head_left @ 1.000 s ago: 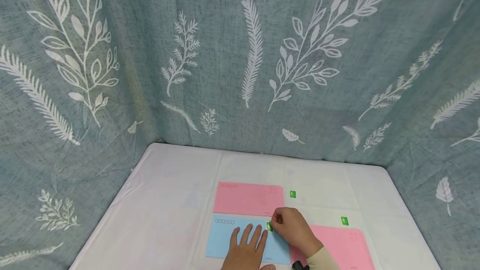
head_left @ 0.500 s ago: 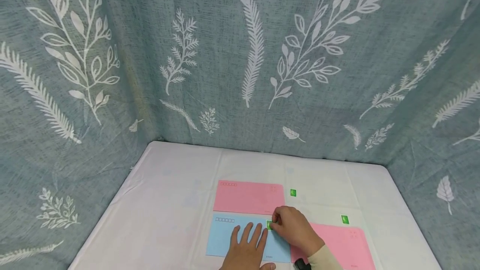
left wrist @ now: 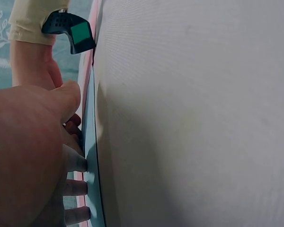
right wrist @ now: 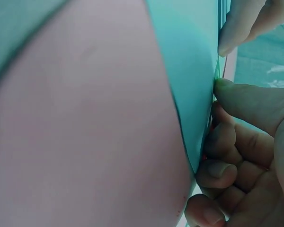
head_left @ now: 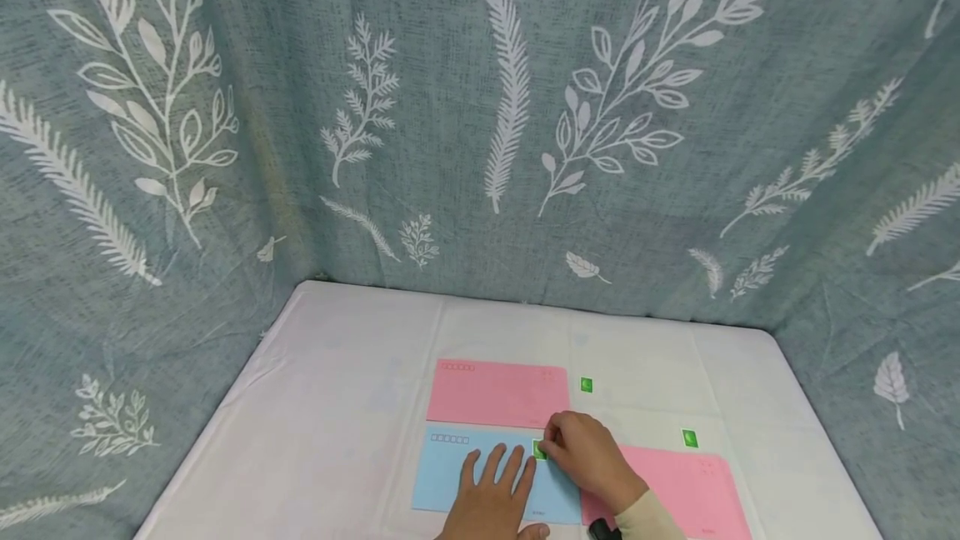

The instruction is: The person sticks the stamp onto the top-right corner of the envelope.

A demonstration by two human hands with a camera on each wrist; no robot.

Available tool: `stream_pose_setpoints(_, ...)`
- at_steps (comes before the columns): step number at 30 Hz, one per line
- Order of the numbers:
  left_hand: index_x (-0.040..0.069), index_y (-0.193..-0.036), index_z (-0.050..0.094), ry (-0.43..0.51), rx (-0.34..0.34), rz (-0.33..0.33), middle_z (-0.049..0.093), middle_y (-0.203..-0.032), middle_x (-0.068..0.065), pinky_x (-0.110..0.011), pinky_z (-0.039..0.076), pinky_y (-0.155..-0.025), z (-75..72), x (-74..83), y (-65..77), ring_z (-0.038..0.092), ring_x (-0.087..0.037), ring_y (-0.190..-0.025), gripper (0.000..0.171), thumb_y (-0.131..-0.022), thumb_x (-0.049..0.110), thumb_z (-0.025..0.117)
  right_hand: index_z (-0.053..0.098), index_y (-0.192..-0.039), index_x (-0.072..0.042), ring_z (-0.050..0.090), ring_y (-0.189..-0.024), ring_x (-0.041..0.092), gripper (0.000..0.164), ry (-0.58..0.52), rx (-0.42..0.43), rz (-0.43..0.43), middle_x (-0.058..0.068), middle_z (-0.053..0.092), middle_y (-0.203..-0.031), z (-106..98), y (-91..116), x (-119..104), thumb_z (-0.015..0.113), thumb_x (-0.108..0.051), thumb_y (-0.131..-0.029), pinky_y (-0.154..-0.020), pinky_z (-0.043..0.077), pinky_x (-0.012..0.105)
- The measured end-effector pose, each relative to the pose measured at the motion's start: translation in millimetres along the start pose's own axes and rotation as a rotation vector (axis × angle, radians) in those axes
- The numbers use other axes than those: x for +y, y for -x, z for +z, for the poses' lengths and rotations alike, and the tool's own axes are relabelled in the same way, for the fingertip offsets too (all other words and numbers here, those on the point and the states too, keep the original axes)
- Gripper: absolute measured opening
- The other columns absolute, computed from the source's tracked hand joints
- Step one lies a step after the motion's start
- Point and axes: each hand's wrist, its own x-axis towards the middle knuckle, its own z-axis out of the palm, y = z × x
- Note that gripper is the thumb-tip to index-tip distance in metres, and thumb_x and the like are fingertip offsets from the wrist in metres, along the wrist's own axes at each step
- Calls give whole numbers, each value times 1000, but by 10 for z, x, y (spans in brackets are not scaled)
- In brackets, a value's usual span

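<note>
A blue envelope [head_left: 442, 477] lies on the table, with a small green stamp [head_left: 539, 450] at its upper right corner. My left hand [head_left: 491, 494] rests on the envelope, fingers spread and straight, the fingertips just left of the stamp. From the right, my right hand [head_left: 588, 452] pinches the stamp's right edge between thumb and curled fingers. In the right wrist view the thumb [right wrist: 246, 97] lies at the green edge of the stamp, the other fingers curled beneath. Its fingers cover part of the stamp, so whether it lies fully flat is hidden.
A pink envelope [head_left: 495, 394] lies just beyond the blue one. Another pink envelope [head_left: 682, 486] is to the right, partly under my right forearm. Two loose green stamps lie on the white table [head_left: 337, 407]. A patterned curtain [head_left: 450, 107] surrounds the table's back and sides.
Both hands stay in nearly the same place, the right fingers shifting only slightly at the stamp's edge. The head view tilts a little; envelopes and loose stamps stay put.
</note>
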Motion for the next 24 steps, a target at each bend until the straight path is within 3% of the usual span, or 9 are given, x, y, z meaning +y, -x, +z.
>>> stream_pose_setpoints(7, 21, -152, 48, 33, 4, 7, 44, -155, -1, -56, 35, -104, -32, -11, 11, 39, -26, -140, 82, -98, 75, 17, 64, -77, -20, 45, -55, 2, 20, -19, 0, 15, -14, 49, -63, 6, -8, 2, 78, -22, -90, -52, 40, 24)
stream_pose_setpoints(24, 19, -155, 44, 80, -65, 4, 40, -158, -2, -57, 32, -106, -97, -11, 26, 34, -26, -143, 84, -98, 75, 17, 63, -77, -19, 47, -56, 3, 20, -42, -58, 16, -12, 51, -64, -43, -11, -24, 79, -20, -89, -53, 41, 25)
